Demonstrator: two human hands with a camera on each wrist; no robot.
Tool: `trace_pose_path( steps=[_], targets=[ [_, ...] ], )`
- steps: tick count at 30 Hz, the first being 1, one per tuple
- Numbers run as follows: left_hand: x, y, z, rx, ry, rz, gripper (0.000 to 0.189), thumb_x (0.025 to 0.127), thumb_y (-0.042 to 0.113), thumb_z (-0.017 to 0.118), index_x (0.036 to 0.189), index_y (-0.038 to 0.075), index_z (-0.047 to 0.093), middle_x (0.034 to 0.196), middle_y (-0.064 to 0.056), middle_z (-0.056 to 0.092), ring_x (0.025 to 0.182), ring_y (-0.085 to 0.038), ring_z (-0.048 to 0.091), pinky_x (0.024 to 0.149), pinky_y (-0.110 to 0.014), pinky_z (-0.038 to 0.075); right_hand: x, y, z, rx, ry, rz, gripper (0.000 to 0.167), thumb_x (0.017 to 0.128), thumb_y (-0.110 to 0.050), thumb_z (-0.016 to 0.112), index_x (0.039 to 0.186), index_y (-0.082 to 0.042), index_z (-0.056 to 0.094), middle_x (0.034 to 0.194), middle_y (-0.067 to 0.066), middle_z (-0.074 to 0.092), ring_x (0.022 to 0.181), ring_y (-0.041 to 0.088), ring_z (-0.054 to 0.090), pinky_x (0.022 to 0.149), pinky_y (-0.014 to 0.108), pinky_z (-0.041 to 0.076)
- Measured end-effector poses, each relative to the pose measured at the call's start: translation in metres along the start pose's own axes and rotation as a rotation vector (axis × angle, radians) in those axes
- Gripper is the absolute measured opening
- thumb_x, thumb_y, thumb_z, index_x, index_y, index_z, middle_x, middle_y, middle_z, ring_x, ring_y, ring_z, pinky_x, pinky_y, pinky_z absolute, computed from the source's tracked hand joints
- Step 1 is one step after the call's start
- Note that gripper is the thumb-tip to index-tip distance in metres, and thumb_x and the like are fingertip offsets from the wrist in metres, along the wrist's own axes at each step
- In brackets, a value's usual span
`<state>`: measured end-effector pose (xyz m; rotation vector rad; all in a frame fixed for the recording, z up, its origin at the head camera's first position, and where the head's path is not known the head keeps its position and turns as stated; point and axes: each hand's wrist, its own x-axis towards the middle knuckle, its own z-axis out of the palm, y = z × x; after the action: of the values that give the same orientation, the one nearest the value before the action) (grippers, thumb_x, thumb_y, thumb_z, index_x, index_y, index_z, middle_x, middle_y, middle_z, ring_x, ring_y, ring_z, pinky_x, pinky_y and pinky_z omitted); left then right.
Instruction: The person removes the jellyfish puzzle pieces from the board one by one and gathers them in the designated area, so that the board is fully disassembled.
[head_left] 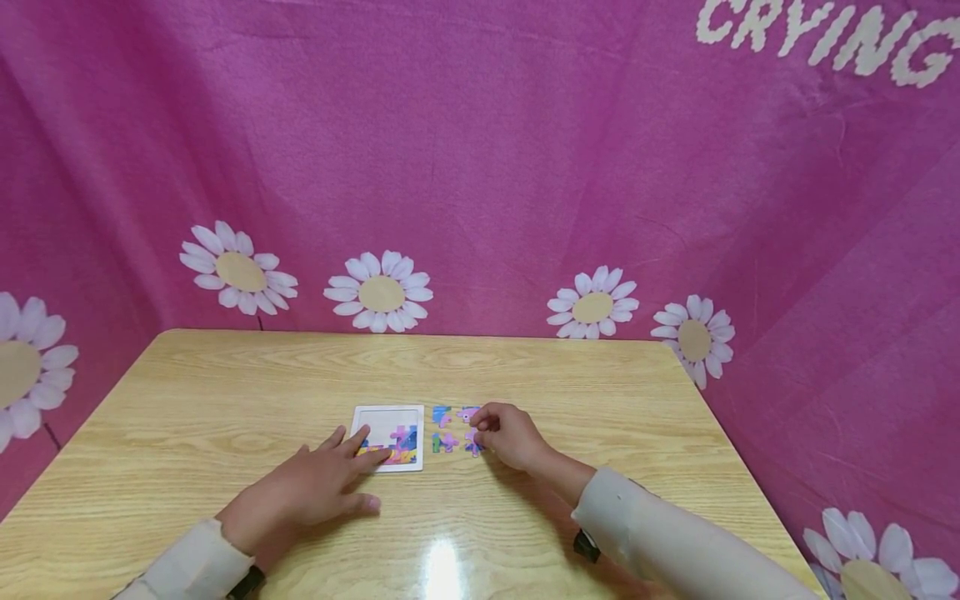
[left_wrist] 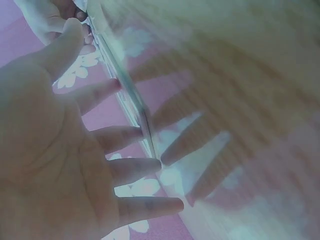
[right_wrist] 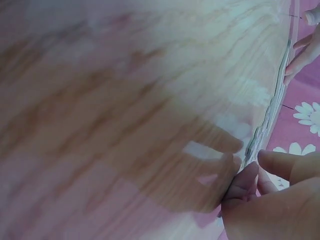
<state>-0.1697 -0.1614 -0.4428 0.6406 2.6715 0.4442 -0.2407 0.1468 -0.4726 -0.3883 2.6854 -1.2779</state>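
My left hand (head_left: 318, 483) lies spread over the lower left of a white square puzzle frame (head_left: 420, 433), two fingers reaching across its edge. Inside the frame, joined puzzle pieces (head_left: 408, 437) in pink, blue and yellow fill the lower part and right side; the rest of its floor is bare. Right of the frame several loose puzzle pieces (head_left: 441, 414) lie flat in two rows. At the right-hand ones my right hand (head_left: 513, 437) has loosely bent fingers, with a gap between thumb and forefinger. In the right wrist view its fingertips (right_wrist: 250, 172) stand beside the pieces' edges; no lifted piece shows.
The wooden table (head_left: 600, 392) has a glossy top that mirrors the hands in both wrist views. A pink curtain (head_left: 480, 167) with white daisies hangs behind it and along both sides.
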Motion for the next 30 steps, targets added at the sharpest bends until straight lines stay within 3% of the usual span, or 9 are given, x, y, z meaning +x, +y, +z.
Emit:
trace_pose_path(
  steps=[7,16,24,30],
  targets=[
    [0.004,0.004,0.000,0.030,0.009,-0.008,0.074,0.094,0.061,0.065,0.155,0.022,0.049,0.166,-0.021,0.031,0.153,-0.051,0.022,0.104,-0.084,0.024,0.001,-0.004,0.001,0.023,-0.012,-0.010,0.011,0.092,0.005,0.073,0.102,-0.001,0.072,0.086,0.001,0.064,0.081,0.012,0.060,0.071,0.024,0.048],
    [0.011,0.013,0.002,0.046,0.002,0.018,0.083,0.091,0.068,0.063,0.161,0.030,0.039,0.168,-0.020,0.025,0.155,-0.048,0.018,0.108,-0.083,0.018,0.009,-0.018,0.012,0.019,-0.022,-0.089,0.014,0.091,0.004,0.073,0.105,0.002,0.072,0.089,0.004,0.067,0.080,0.010,0.060,0.069,0.022,0.050],
    [0.010,0.023,0.002,0.075,-0.008,0.048,0.087,0.090,0.070,0.062,0.161,0.026,0.038,0.168,-0.022,0.023,0.154,-0.049,0.018,0.107,-0.083,0.021,0.016,-0.034,0.027,0.020,-0.054,-0.176,0.015,0.090,0.005,0.073,0.105,0.005,0.071,0.082,-0.001,0.063,0.075,0.005,0.056,0.066,0.021,0.050],
    [0.011,0.024,0.004,0.101,-0.006,0.044,0.088,0.089,0.071,0.063,0.161,0.026,0.039,0.169,-0.021,0.023,0.154,-0.048,0.019,0.105,-0.084,0.022,0.022,-0.043,0.039,0.002,-0.082,-0.115,0.020,0.090,0.003,0.076,0.110,0.002,0.073,0.085,0.002,0.064,0.076,0.009,0.057,0.064,0.021,0.050]
  ],
)
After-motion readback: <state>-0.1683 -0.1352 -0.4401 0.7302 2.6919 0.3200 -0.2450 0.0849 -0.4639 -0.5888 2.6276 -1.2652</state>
